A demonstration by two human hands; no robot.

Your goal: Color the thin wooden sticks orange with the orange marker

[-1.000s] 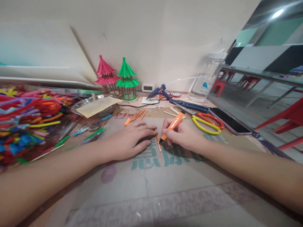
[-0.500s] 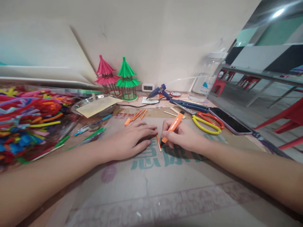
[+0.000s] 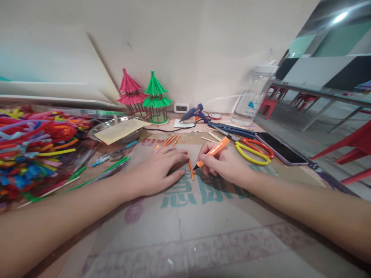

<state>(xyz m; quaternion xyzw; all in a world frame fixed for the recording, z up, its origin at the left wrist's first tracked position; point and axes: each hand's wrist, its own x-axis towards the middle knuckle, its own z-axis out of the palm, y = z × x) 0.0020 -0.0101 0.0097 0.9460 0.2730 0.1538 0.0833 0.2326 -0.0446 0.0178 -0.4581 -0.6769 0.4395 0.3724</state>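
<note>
My right hand (image 3: pixel 218 160) grips an orange marker (image 3: pixel 216 150), its dark tip pointing down and left beside a thin stick (image 3: pixel 190 166). The stick is coloured orange along its visible length and lies on the printed cardboard sheet (image 3: pixel 185 235). My left hand (image 3: pixel 160 168) rests flat with its fingers stretched out, the fingertips at the stick's far end. Just beyond that hand lie several orange sticks (image 3: pixel 172 139) and the orange marker cap (image 3: pixel 157 147), partly hidden. Plain pale sticks (image 3: pixel 213 136) lie beyond my right hand.
Colourful pipe cleaners (image 3: pixel 37 143) are heaped at left, near a metal bowl (image 3: pixel 97 133) with a yellowish card. Pink (image 3: pixel 130 88) and green (image 3: pixel 156 92) towers, a small clock (image 3: pixel 181 107), and a glue gun (image 3: pixel 193 114) line the back. Scissors (image 3: pixel 252 154) and a phone (image 3: pixel 281 148) lie right.
The marker has tilted lower, and its tip has shifted slightly left and up along the stick. The stick's near end, pale before, is now orange. My left hand stays nearly in place.
</note>
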